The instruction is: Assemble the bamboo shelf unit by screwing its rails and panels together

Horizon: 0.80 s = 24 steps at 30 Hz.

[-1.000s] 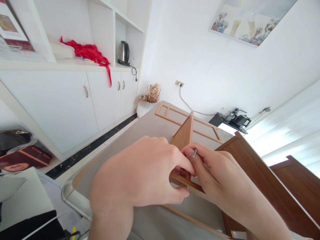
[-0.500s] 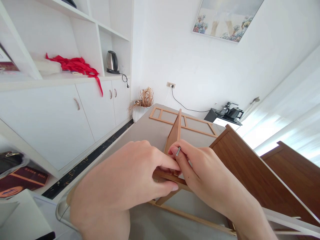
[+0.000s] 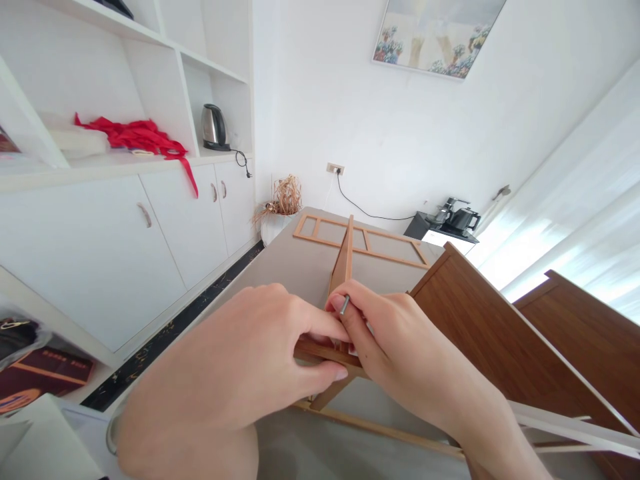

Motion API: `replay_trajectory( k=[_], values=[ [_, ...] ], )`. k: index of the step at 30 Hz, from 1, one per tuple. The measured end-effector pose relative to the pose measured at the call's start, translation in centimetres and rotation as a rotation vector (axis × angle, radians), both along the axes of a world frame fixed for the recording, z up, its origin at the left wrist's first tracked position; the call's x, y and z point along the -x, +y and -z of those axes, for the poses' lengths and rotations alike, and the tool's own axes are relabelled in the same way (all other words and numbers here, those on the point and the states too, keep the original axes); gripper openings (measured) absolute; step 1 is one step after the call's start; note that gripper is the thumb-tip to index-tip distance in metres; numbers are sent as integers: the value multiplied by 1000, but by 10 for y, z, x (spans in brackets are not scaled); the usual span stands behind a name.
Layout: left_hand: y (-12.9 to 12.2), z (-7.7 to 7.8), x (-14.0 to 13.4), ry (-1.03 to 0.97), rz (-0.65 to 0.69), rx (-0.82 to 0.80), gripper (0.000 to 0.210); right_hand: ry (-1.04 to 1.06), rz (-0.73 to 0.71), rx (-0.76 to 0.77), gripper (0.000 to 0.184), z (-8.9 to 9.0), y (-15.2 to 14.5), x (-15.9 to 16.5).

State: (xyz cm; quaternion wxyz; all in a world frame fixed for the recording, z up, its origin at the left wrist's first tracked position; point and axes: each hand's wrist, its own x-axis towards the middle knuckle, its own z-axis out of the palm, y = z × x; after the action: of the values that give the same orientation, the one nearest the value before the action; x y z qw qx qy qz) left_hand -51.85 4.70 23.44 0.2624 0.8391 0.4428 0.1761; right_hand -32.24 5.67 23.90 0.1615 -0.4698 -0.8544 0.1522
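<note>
My left hand (image 3: 240,353) is closed around a wooden rail (image 3: 316,349), with the thumb below and the fingers above. Between the thumb and index finger of my right hand (image 3: 400,340), the end of a thin metal rod (image 3: 345,305) sticks up; it looks like a hex key. Its lower part is hidden by my fingers. Both hands meet where an upright wooden panel (image 3: 343,257) joins the rail. Under my hands, the lower bar (image 3: 380,429) of the wooden frame runs along the grey table (image 3: 295,453).
A flat, ladder-like wooden frame (image 3: 325,241) lies at the table's far end. Dark brown panels (image 3: 480,320) stand on the right. White cabinets (image 3: 90,247) line the left, with a kettle (image 3: 214,127) on a shelf. A dried plant (image 3: 286,197) stands by the far corner.
The whole view has shifted slightly, so my hands and the wood appear a little further left. My grips look the same; the metal rod has barely turned, if at all.
</note>
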Motion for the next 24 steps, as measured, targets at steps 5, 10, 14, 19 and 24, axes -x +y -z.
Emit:
replay_trajectory(
  k=[5,10,14,19,24],
  values=[
    [-3,-2,-2,-18,32,-65,17,-9,-21,-26,18,1,1,-1],
    [-4,8,-4,51,-44,-107,19,-4,-26,-10,21,0,-1,-1],
    [-6,10,-5,70,-90,-109,21,-10,-43,-38,21,0,0,-1],
    [-6,-1,-2,73,-9,-30,21,-9,-36,-32,18,3,0,-1],
    [-5,-4,-2,54,2,22,19,17,-20,-1,17,3,-2,-3]
  ],
)
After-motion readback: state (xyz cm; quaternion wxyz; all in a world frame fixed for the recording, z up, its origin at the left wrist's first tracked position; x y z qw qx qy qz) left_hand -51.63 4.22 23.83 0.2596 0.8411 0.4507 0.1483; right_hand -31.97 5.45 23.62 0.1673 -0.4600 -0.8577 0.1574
